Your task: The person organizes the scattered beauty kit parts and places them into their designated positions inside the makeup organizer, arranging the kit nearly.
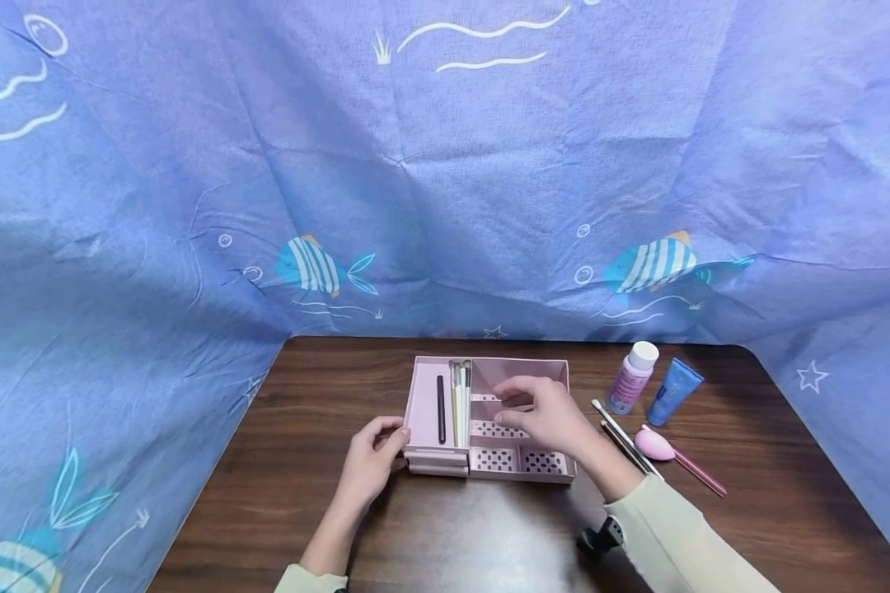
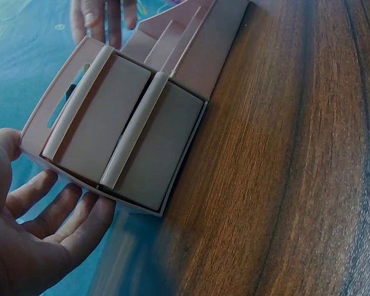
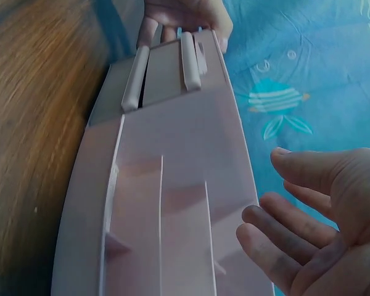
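A pink desktop organizer (image 1: pixel 433 395) stands on the table, with two small drawers (image 2: pixel 105 111) at its front left. My left hand (image 1: pixel 374 461) grips its left side near the front corner, thumb at the top rim and fingers along the side wall. In the organizer's left top tray lie a black pen-like stick (image 1: pixel 441 410) and several slim brushes (image 1: pixel 461 403). My right hand (image 1: pixel 545 412) hovers over the divided compartments on the right, fingers loosely bent and apart. Nothing shows between those fingers in the right wrist view, where dividers (image 3: pixel 185 240) lie beside the hand (image 3: pixel 320 222).
Right of the organizer stand a pink bottle with a white cap (image 1: pixel 633 379) and a blue tube (image 1: pixel 673 392). Nearer lie a pink egg-shaped sponge (image 1: pixel 654 445), a pink-handled stick (image 1: pixel 700 473) and several brushes (image 1: pixel 623 441). A blue fish-print cloth (image 1: pixel 445 206) hangs behind the table.
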`<control>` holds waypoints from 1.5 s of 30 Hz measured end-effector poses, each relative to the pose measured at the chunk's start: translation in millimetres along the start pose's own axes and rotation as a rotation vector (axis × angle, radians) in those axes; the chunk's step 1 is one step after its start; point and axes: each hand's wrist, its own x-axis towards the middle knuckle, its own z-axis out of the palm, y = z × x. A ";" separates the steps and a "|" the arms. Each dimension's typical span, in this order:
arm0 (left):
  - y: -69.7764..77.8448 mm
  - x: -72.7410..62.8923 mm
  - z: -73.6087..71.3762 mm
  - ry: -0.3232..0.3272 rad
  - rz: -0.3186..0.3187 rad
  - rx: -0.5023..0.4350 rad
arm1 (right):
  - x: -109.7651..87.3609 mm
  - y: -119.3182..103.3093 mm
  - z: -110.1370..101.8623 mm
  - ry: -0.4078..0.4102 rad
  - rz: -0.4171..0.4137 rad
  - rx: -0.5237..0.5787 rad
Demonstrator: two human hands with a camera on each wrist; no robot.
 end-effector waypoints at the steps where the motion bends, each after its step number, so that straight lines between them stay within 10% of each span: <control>1: -0.3 -0.5 -0.3 0.001 -0.003 0.001 | -1.5 2.4 -2.0 0.005 -0.001 -0.006; 29: -1.0 -1.5 -2.9 -0.005 0.010 -0.004 | -44.9 67.9 -39.4 0.241 0.087 -0.057; 45: -1.5 0.1 -1.3 -0.014 0.004 -0.049 | -58.6 93.5 -48.0 0.254 0.188 -0.404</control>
